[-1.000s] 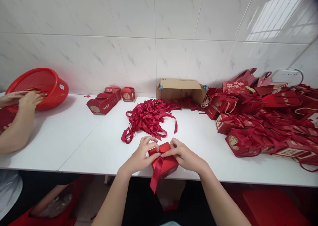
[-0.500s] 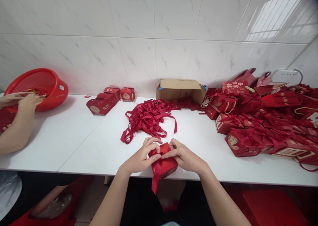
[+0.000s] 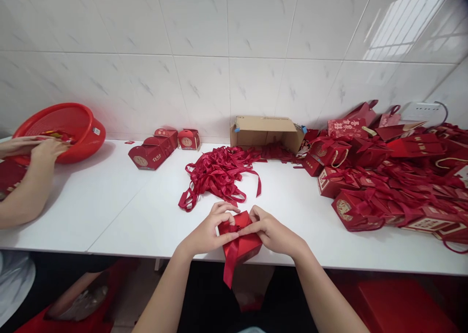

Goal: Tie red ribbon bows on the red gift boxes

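Note:
In front of me, at the table's near edge, sits a small red gift box [image 3: 252, 247]. A dark red ribbon [image 3: 230, 262] lies across its top, one tail hanging down over the front. My left hand [image 3: 210, 230] is closed at the box's left side, thumb and fingertips pinching the ribbon near the middle of the lid. From the right, my right hand [image 3: 270, 229] pinches at the same spot, its fingertips meeting my left thumb. The fingers partly hide the ribbon where they meet. Just beyond the box is a loose heap of red ribbons [image 3: 219, 174].
An open cardboard box [image 3: 266, 124] with ribbons lies against the tiled wall. Many ribboned gift boxes [image 3: 365, 208] are piled at right. Several red boxes [image 3: 148, 153] stand back left. At far left, a co-worker's hands [image 3: 46, 150] reach into a red plastic basket [image 3: 93, 140].
My hands stay at the box with barely any shift; the fingertips have drawn slightly closer over the ribbon. The whole view has moved slightly, and the co-worker's hands remain at the basket.

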Motion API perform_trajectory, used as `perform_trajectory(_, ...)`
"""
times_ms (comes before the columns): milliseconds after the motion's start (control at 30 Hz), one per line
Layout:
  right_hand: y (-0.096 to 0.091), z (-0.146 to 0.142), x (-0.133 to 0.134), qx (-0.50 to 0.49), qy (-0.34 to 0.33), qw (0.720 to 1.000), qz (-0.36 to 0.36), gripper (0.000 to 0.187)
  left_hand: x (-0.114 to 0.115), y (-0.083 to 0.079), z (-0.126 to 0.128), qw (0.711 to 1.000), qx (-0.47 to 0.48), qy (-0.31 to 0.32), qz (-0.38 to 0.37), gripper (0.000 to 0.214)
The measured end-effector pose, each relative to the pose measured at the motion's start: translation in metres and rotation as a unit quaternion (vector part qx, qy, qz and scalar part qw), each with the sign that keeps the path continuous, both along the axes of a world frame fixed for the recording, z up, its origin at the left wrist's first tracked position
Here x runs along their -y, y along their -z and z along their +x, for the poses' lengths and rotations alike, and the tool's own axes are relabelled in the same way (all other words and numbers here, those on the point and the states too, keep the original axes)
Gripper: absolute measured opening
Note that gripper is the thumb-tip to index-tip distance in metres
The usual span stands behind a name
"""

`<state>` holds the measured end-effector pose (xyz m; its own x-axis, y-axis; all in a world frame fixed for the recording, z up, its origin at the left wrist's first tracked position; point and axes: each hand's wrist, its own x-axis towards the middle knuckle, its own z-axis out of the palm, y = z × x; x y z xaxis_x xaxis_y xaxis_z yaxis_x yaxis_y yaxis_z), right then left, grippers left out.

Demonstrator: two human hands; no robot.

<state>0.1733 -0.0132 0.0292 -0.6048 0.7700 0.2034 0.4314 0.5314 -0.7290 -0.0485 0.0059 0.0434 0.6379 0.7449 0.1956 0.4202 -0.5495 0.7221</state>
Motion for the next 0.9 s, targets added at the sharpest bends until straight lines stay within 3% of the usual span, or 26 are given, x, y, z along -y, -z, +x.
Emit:
perform_trajectory(167, 0.001, -0.001, 0.000, -0.045, 0.016, 0.999, 0.019, 0.045, 0.000, 0.002, -0.002, 1.000, -0.011, -0.011, 0.005, 0.013)
perform_trajectory(333, -0.007, -0.005, -0.001, -0.148, 0.084, 0.984, 0.047, 0.023, 0.003, 0.002, 0.002, 0.999, 0.011, -0.031, 0.009, 0.019)
perform_trajectory(567, -0.008, -0.008, -0.002, -0.186, 0.122, 0.971, 0.092, 0.012, 0.007, -0.001, 0.010, 0.994, -0.021, -0.071, 0.080, 0.023)
perform_trajectory(800, -0.003, -0.021, -0.008, -0.221, 0.148, 0.956, 0.125, 0.008, 0.008, 0.014, 0.024, 0.988, 0.083, -0.114, 0.059, 0.035)
perform_trajectory(900, 0.001, -0.022, -0.010, -0.227, 0.197, 0.946, 0.121, 0.004, 0.008, 0.020, 0.029, 0.986, 0.104, -0.114, 0.056, 0.035)
